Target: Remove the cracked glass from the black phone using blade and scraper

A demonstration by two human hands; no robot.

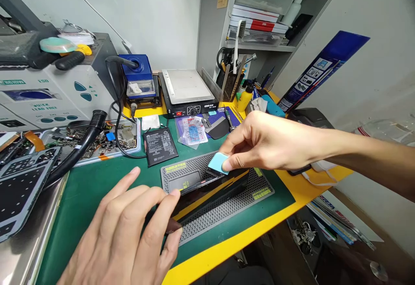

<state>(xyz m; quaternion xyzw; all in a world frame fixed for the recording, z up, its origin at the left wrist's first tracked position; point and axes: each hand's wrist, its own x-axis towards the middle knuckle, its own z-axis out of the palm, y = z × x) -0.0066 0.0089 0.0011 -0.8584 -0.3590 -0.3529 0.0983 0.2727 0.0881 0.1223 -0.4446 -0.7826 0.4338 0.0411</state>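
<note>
A phone (210, 194) with a glossy black face stands tilted on its long edge over a grey honeycomb mat (207, 231). My left hand (129, 228) grips its near-left end between thumb and fingers. Pinched between thumb and forefinger of my right hand (256, 146) is a light-blue plastic opening pick (218, 162). The pick touches the phone's upper long edge; whether its tip sits inside the seam cannot be made out. Behind the mat lies a black phone battery (160, 145) on the green work mat (97, 185).
A hot plate (189, 88) stands at the back, beside a blue soldering-iron stand (138, 77). At left are a grey rework station (58, 90), a tray of circuit boards (97, 142) and a thick black hose (81, 146). A yellow bottle (244, 99) and tool holder (231, 79) stand behind my right hand.
</note>
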